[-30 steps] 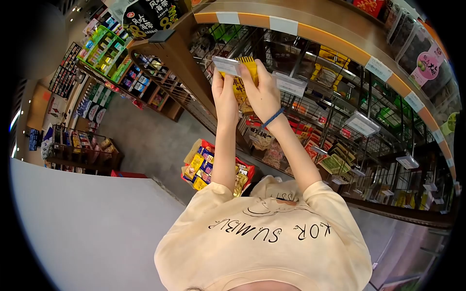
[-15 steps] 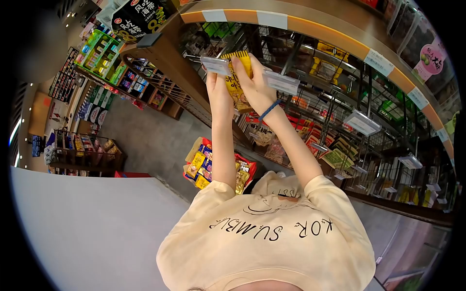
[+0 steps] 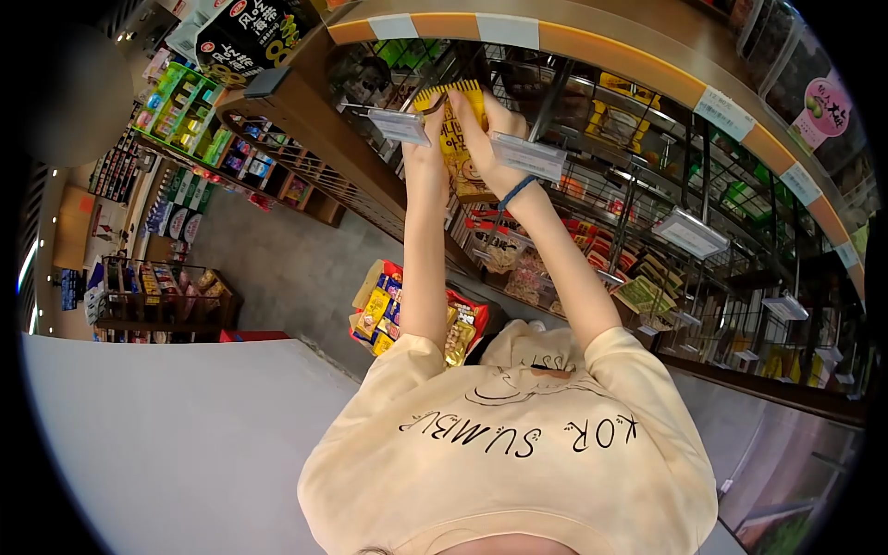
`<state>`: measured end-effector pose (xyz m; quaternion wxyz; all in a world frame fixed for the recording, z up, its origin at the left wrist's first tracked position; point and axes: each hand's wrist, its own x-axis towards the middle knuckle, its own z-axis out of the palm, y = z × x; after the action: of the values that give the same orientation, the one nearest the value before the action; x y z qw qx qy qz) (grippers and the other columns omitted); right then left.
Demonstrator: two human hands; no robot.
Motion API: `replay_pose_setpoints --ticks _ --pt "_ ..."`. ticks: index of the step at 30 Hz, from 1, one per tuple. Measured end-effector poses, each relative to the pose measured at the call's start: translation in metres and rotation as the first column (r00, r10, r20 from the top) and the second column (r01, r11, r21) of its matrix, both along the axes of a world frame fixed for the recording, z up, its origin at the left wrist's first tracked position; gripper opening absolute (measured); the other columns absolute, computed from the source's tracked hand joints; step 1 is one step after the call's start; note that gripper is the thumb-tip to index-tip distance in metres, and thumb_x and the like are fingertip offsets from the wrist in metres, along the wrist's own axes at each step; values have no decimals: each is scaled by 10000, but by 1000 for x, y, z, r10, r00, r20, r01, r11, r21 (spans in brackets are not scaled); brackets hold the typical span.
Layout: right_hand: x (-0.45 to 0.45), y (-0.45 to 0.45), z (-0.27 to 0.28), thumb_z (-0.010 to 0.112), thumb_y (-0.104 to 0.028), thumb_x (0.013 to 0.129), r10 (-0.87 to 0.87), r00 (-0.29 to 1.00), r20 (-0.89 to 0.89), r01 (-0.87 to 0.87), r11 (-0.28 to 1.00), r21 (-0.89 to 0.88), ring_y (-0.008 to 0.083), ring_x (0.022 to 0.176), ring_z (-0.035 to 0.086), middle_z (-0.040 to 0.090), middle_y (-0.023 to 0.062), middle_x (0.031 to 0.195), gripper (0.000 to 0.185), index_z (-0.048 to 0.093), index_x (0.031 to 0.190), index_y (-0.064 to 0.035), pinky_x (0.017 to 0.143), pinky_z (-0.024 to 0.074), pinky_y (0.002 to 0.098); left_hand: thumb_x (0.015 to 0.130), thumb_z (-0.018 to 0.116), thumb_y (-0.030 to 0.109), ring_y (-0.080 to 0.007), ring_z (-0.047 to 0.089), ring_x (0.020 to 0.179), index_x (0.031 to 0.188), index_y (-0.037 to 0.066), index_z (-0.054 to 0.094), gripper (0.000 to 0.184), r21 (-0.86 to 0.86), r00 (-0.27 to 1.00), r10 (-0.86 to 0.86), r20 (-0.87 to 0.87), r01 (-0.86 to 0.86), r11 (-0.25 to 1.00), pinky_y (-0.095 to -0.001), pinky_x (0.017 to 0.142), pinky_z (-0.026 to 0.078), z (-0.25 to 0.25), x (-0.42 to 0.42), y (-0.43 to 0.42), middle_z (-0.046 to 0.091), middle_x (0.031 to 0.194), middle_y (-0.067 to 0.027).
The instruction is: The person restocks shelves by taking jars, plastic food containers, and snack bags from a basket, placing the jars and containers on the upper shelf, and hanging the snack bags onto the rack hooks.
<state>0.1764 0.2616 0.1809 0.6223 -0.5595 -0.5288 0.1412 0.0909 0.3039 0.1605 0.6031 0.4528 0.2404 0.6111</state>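
Observation:
A yellow snack bag (image 3: 458,159) with dark printed lettering and a jagged top edge is upright in front of the hanging rack. My left hand (image 3: 425,153) grips its left side, its fingers partly behind a clear price tag holder (image 3: 400,126). On the bag's right side, my right hand (image 3: 487,153) is closed round it, thumb on the front. Another tag holder (image 3: 528,157) crosses in front of this hand. A dark blue band (image 3: 517,192) circles my right wrist. Whether the bag hangs on a hook cannot be seen.
Metal hooks with tag holders (image 3: 692,233) stick out of the rack, with packets (image 3: 647,301) lower down. A curved shelf edge (image 3: 610,69) runs above. An open box of colourful snack packs (image 3: 377,314) is below my forearms. Left, a grey-white surface (image 3: 166,425) fills the foreground.
Both hands have moved slightly up and farther into the rack with the yellow bag. More of the bag's front shows between them, and my right thumb has shifted.

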Motion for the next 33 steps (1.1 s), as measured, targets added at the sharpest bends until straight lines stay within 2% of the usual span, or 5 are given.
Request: replay_pose_setpoints --ticks 10,15,20,22,33 --pt "18 35 -18 560 -345 880 -203 979 7 202 979 26 328 540 544 561 198 635 380 580 810 28 513 407 323 878 539 74 -133 544 974 1106 13 541 236 155 975 -17 -220 52 987 -245 830 425 3 15 37 576 1072 -63" --pt "28 47 -18 543 -428 871 -182 977 -114 186 982 27 241 466 320 467 173 541 504 503 711 48 463 320 331 873 547 87 -116 551 907 1090 15 541 229 156 973 -30 -231 67 985 -242 756 432 4 28 51 587 1013 -64" --pt "39 54 -16 514 -431 887 -222 974 -32 224 972 70 214 466 337 447 162 524 515 504 715 54 470 323 347 892 542 124 -84 560 799 1030 20 542 173 263 990 -60 -127 92 960 -224 676 441 -10 45 70 598 927 -38" --pt "45 57 -14 493 -442 882 -193 981 -15 191 977 -98 336 680 611 608 201 725 478 612 888 21 609 451 373 900 538 141 -76 562 785 1026 20 541 175 302 992 -69 -105 98 948 -219 660 444 -14 50 79 599 918 -32" --pt "65 85 -27 466 -446 905 -273 961 39 270 960 75 324 639 468 568 236 737 516 549 883 63 643 412 377 877 558 133 -99 558 884 1102 0 547 263 447 959 62 -277 71 892 -238 759 435 -33 75 118 604 994 -47"
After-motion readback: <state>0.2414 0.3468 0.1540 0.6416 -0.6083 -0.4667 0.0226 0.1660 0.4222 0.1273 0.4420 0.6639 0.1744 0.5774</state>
